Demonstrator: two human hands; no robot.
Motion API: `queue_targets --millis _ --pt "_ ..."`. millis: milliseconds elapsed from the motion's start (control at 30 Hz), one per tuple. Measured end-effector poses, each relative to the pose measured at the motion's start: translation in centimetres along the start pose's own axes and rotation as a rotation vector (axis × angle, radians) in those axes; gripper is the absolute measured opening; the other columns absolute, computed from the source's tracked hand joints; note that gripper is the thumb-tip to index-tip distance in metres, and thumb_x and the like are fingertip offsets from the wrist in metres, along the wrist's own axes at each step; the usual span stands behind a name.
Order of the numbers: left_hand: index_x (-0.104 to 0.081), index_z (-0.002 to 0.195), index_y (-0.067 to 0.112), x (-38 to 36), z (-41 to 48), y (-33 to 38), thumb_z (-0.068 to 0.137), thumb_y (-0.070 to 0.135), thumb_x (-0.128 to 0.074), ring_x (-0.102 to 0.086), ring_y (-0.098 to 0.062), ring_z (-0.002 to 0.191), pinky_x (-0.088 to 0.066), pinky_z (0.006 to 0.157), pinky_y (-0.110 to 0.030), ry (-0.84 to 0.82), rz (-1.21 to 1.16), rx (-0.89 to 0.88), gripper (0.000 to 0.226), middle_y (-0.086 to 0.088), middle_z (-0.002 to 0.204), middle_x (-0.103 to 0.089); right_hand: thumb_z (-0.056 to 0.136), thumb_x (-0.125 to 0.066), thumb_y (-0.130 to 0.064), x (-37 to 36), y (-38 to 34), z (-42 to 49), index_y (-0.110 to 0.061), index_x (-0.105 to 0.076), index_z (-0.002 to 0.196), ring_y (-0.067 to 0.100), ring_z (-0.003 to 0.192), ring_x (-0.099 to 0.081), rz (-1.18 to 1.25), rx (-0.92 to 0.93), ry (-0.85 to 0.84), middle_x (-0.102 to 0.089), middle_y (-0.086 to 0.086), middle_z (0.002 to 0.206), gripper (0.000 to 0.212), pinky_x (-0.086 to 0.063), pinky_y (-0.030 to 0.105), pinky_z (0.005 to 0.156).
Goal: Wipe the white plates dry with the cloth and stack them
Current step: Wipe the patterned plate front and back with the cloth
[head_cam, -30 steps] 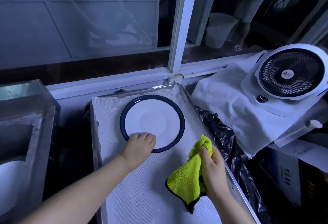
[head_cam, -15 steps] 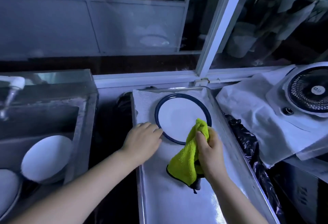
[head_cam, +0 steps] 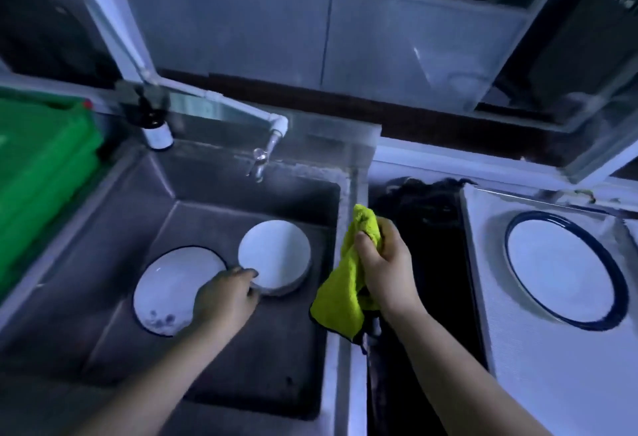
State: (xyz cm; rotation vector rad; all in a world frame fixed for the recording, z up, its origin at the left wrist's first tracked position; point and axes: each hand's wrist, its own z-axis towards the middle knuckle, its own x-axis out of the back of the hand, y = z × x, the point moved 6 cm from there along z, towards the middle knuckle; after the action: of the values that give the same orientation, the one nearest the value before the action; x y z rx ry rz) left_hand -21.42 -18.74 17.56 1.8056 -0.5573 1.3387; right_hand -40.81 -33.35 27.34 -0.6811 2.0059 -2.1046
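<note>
At the far left edge I see a stack of green crates (head_cam: 41, 173) beside the sink (head_cam: 103, 228). A dark bottle with a white label (head_cam: 157, 128) stands on the sink's back left corner. The tap (head_cam: 266, 151) reaches out from the back wall over the basin.

Two plates lie on the sink floor. The thin-rimmed plate (head_cam: 172, 289) is flat toward the left, with a few drops or marks near its front edge. Just to its right, and a little further back, lies the plain white plate (head_cam: 274, 256); whether the two touch I cannot tell.

My left hand (head_cam: 224, 301) is down in the basin between them, covering the right edge of the thin-rimmed plate. Its bent fingertips are at the front left rim of the plain white plate. I cannot tell whether they have closed on that rim or only touch it.

My right hand (head_cam: 386, 270) is raised above the sink's right edge, well apart from the left. It is clamped around the yellow-green cloth (head_cam: 348, 280), which is bunched in the fist and hangs down toward me.

Right of the sink, a dark gap holds crumpled black plastic (head_cam: 424, 214). Beyond it, the counter (head_cam: 552, 384) is covered with a white mat. One blue-rimmed plate (head_cam: 562, 270) lies flat on the mat toward the back right corner, alone.
</note>
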Motion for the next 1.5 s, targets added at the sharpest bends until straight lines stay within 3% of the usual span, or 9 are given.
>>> queue_targets --millis 167,467,667,733,867,1000,1167,1267,1500 --pt "-0.046 0.14 0.014 -3.5 2.1 -16.7 0.094 0.028 -0.055 -0.053 -0.026 0.121 -0.044 0.095 -0.031 -0.235 -0.141 0.387 0.049 -0.009 0.139 -0.051 0.093 -0.057 -0.014 -12.5 3.7 0.3 -0.031 -0.058 0.096 0.001 0.066 -0.057 -0.058 -0.114 -0.11 -0.062 -0.008 0.074 0.017 -0.045 0.016 0.059" --pt "-0.05 0.125 -0.009 -10.6 3.0 -32.0 0.087 0.013 -0.065 -0.055 -0.043 0.111 -0.047 0.091 -0.043 -0.191 -0.536 1.068 0.046 -0.028 0.125 -0.055 0.093 -0.057 -0.021 -23.1 12.3 1.5 -0.04 -0.057 0.099 -0.001 0.069 -0.059 -0.22 -0.299 -0.181 -0.064 -0.015 0.078 0.02 -0.045 0.012 0.055" --pt "-0.054 0.114 -0.005 -17.2 2.6 -34.0 0.093 0.017 -0.062 -0.056 -0.032 0.093 -0.048 0.087 -0.044 -0.182 -1.17 1.469 0.031 -0.018 0.107 -0.052 0.092 -0.058 -0.018 -24.5 15.7 2.2 -0.041 -0.058 0.093 -0.002 0.063 -0.057 -0.286 -0.367 -0.165 -0.064 -0.016 0.075 0.023 -0.043 0.01 0.051" --pt "-0.056 0.116 -0.003 -18.5 2.6 -34.5 0.092 0.018 -0.063 -0.056 -0.029 0.085 -0.047 0.084 -0.043 -0.106 -1.248 1.492 0.033 -0.017 0.106 -0.056 0.091 -0.059 -0.017 -24.5 16.4 2.4 -0.041 -0.059 0.09 -0.003 0.062 -0.057 -0.295 -0.384 -0.154 -0.064 -0.016 0.074 0.024 -0.042 0.009 0.05" --pt "-0.058 0.12 -0.005 -18.9 2.6 -35.0 0.092 0.021 -0.061 -0.06 -0.036 0.107 -0.049 0.092 -0.042 -0.039 -1.17 1.468 0.038 -0.021 0.122 -0.061 0.09 -0.059 -0.015 -24.2 17.1 2.8 -0.038 -0.06 0.09 -0.003 0.062 -0.057 -0.314 -0.393 -0.151 -0.064 -0.014 0.075 0.023 -0.042 0.008 0.051" --pt "-0.062 0.111 -0.009 -16.7 3.9 -34.9 0.096 0.02 -0.051 -0.057 -0.034 0.094 -0.037 0.074 -0.033 -0.015 -0.94 1.288 0.034 -0.027 0.114 -0.063 0.09 -0.061 -0.017 -23.7 16.9 3.1 -0.039 -0.06 0.092 -0.001 0.066 -0.058 -0.344 -0.395 -0.147 -0.063 -0.007 0.074 0.022 -0.045 0.014 0.055" --pt "-0.063 0.107 -0.01 -11.2 5.7 -34.4 0.101 0.021 -0.037 -0.057 -0.042 0.103 -0.031 0.073 -0.035 0.008 -0.585 1.062 0.041 -0.032 0.112 -0.062 0.088 -0.063 -0.019 -23.1 15.9 3.2 -0.038 -0.06 0.09 0.008 0.069 -0.06 -0.375 -0.394 -0.159 -0.064 -0.005 0.076 0.019 -0.046 0.026 0.06" --pt "-0.064 0.097 -0.007 -7.3 5.9 -33.9 0.101 0.023 -0.04 -0.056 -0.037 0.082 -0.032 0.067 -0.034 0.109 -0.436 0.944 0.039 -0.031 0.1 -0.064 0.086 -0.066 -0.022 -23.0 14.8 3.5 -0.037 -0.06 0.086 0.006 0.064 -0.059 -0.401 -0.372 -0.19 -0.063 -0.005 0.073 0.016 -0.048 0.026 0.058" --pt "-0.06 0.085 -0.003 4.1 6.0 -30.5 0.099 0.029 -0.048 -0.059 -0.04 0.082 -0.034 0.065 -0.035 0.391 -0.434 0.675 0.036 -0.026 0.083 -0.064 0.079 -0.075 -0.034 -23.4 10.4 5.3 -0.036 -0.057 0.091 0.015 0.075 -0.063 -0.448 -0.275 -0.24 -0.065 -0.005 0.079 0.022 -0.054 0.036 0.07"
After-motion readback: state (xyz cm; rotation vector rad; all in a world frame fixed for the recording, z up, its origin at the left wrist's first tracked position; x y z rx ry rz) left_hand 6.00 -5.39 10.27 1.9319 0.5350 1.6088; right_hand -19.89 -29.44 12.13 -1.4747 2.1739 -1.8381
